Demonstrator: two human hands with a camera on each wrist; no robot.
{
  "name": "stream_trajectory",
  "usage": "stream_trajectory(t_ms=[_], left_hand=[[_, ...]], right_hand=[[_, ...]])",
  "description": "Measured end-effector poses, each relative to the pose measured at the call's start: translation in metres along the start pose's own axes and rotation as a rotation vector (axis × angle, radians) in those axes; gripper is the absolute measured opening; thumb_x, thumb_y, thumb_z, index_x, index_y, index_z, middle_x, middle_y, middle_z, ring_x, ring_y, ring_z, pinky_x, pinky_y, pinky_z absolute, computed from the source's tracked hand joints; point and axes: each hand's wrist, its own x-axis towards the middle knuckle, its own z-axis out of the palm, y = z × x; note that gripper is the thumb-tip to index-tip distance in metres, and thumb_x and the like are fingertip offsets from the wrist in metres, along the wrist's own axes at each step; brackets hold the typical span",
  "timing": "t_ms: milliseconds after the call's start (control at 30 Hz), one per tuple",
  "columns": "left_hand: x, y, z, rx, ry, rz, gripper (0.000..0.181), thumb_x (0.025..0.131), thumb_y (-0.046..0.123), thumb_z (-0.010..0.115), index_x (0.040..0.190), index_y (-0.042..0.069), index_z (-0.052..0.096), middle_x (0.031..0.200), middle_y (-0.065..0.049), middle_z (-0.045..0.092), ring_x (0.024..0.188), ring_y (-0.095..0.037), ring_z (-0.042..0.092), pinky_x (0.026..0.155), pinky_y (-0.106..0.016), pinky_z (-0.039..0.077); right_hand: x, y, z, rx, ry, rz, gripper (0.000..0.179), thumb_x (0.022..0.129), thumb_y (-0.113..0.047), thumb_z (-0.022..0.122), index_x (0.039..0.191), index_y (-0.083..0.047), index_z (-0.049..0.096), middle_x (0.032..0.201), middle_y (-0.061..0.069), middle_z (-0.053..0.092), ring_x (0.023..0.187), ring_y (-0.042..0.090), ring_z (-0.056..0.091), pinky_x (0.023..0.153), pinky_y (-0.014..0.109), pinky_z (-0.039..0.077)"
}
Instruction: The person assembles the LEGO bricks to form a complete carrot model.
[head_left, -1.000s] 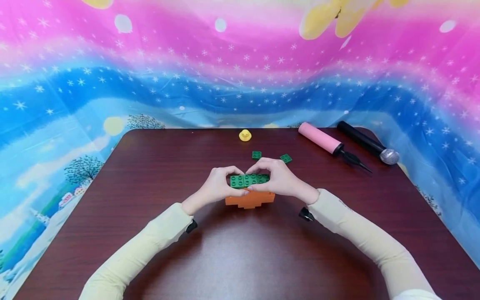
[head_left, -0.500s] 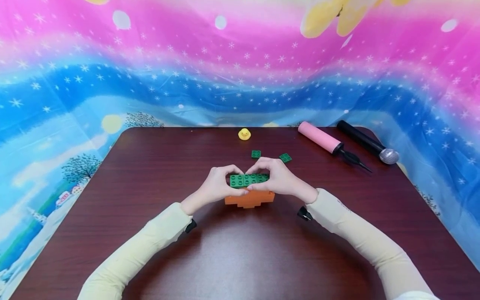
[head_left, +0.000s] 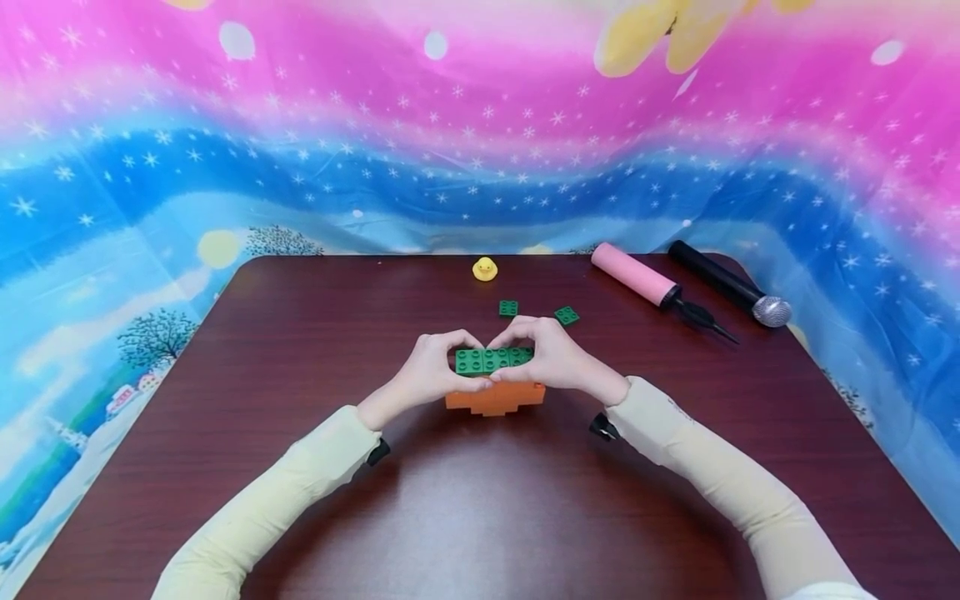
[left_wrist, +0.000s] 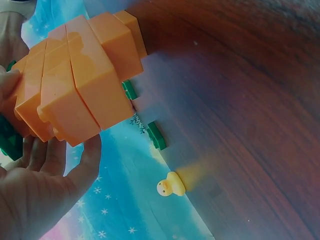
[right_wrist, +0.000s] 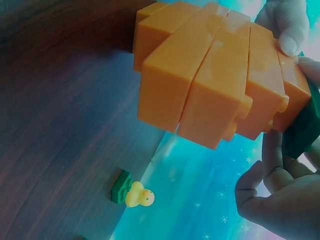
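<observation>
**Uneven pressure could split the brick stack**

Your left hand [head_left: 429, 372] and right hand [head_left: 549, 362] both curl round the orange brick stack [head_left: 495, 397] with its green bricks [head_left: 492, 359] on top, at the middle of the table [head_left: 300, 333]. If you squeeze harder on one side, the green layer may pop off or the stack may tip toward the loose green plates [head_left: 508, 307] behind.

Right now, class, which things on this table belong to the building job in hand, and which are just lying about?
In the job:
orange block stack
green bricks on top
left hand and right hand, both gripping the build
two loose green plates, probably spares

Lying about:
yellow duck
pink pump
microphone
</observation>
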Motion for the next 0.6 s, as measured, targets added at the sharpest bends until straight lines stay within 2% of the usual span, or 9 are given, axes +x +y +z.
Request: stream_trajectory(t_ms=[367, 467, 600], left_hand=[[-0.002, 0.0, -0.001, -0.01, 0.003, 0.012, 0.033, 0.073, 0.026, 0.084, 0.098, 0.013, 0.066, 0.076, 0.003, 0.065, 0.065, -0.013, 0.055, 0.059, -0.027, 0.049], [-0.002, 0.001, 0.0, -0.007, -0.001, 0.008, 0.034, 0.073, 0.026, 0.084, 0.099, 0.013, 0.066, 0.079, 0.003, 0.066, 0.068, -0.012, 0.056, 0.061, -0.026, 0.05], [-0.001, 0.003, -0.001, 0.002, -0.009, 0.001, 0.036, 0.073, 0.027, 0.084, 0.101, 0.011, 0.067, 0.082, 0.001, 0.068, 0.069, -0.012, 0.057, 0.063, -0.027, 0.05]], right_hand=[[-0.003, 0.005, 0.002, 0.067, -0.006, 0.026, 0.034, 0.076, -0.018, 0.082, 0.107, -0.011, 0.07, 0.101, 0.001, 0.067, 0.089, 0.017, 0.057, 0.07, 0.027, 0.052], [-0.003, 0.01, -0.004, 0.117, -0.026, 0.043, 0.039, 0.078, -0.017, 0.08, 0.114, -0.008, 0.068, 0.107, 0.005, 0.068, 0.094, 0.021, 0.061, 0.076, 0.029, 0.053], [0.0, 0.026, -0.022, 0.182, 0.039, 0.096, 0.036, 0.083, -0.016, 0.075, 0.116, -0.006, 0.067, 0.105, 0.011, 0.07, 0.091, 0.022, 0.065, 0.075, 0.03, 0.053]])
